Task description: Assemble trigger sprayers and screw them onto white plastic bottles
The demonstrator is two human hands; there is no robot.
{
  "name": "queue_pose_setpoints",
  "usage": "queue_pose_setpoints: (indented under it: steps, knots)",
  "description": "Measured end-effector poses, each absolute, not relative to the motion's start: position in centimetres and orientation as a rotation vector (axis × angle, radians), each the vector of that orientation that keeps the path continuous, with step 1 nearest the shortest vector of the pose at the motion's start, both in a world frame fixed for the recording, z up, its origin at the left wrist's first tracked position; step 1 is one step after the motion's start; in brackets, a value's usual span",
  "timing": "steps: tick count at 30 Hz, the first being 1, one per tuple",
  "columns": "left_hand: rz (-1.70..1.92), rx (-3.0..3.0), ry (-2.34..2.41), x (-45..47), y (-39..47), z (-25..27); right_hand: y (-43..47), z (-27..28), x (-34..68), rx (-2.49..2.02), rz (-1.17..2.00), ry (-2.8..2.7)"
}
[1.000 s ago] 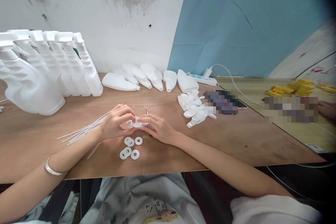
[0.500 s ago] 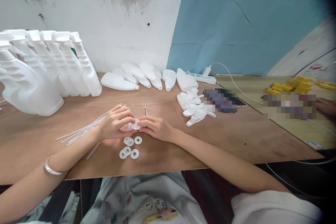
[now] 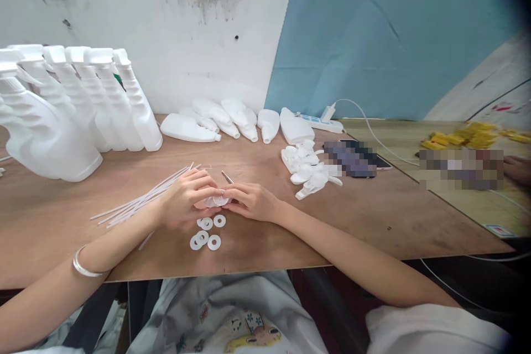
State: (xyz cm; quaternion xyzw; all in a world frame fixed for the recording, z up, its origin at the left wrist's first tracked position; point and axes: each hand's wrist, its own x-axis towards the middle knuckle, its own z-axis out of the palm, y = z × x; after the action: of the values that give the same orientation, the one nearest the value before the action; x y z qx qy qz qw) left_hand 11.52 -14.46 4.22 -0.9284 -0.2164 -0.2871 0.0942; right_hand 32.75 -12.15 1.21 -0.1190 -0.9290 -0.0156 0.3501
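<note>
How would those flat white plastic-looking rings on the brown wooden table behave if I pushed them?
The flat white rings look thin, so probably light. Lying flat on the brown wooden table, they'd likely slide rather than roll. Where some overlap, pushing one may shift another.

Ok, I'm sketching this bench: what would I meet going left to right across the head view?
Standing white bottles, left hand, right hand, pile of loose white plastic parts, yellow pieces.

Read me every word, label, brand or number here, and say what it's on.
No readable text.
Sticker on the right-hand table: too small.
Red marks on the wall: too blurred.
White rings and standing bottles: no lettering visible.
</note>
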Motion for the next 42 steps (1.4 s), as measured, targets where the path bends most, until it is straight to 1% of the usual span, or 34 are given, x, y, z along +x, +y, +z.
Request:
queue_pose_setpoints:
  steps: [13, 25, 37, 42]
  knots:
    - [-0.757, -2.737, -0.629, 11.2, -14.3, 4.1, -12.1, 1.1, 32.9, -0.344, -0.035, -2.468]
    - [-0.852, -2.754, -0.599, 11.2, -14.1, 4.1, -12.2, 1.7, 32.9, -0.351, 0.063, -2.477]
    - [-0.850, -2.813, -0.676, 11.1, -13.9, 4.0, -12.1, 1.7, 32.7, -0.418, 0.212, -2.432]
    - [-0.783, -2.784, -0.697, 11.1, -13.4, 3.9, -12.1, 2.2, 32.6, -0.455, 0.225, -2.460]
